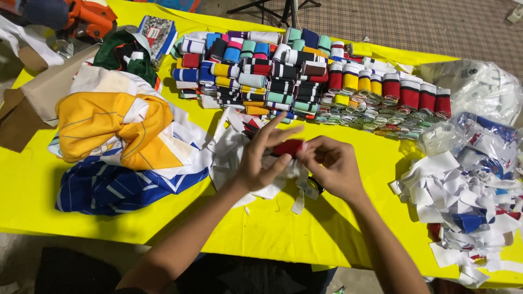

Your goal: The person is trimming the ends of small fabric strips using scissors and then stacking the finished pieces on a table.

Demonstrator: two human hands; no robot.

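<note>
My left hand [260, 159] and my right hand [333, 166] meet over the middle of a yellow table [283, 234]. Between them they hold a small red band of knit fabric [287, 147] with white edging. The left fingers are spread and pinch its left end; the right fingers curl around its right end. Under the hands lies a loose heap of white fabric strips [234, 152]. A dark object, possibly scissors, peeks out under my right hand [317, 186].
Rows of folded striped knit bands [283, 76] fill the table's far side. Yellow, white and blue garment pieces [120, 147] lie at the left. White and coloured scraps [463, 201] and clear plastic bags [479, 87] sit at the right. Brown cardboard [22, 114] overhangs the left edge.
</note>
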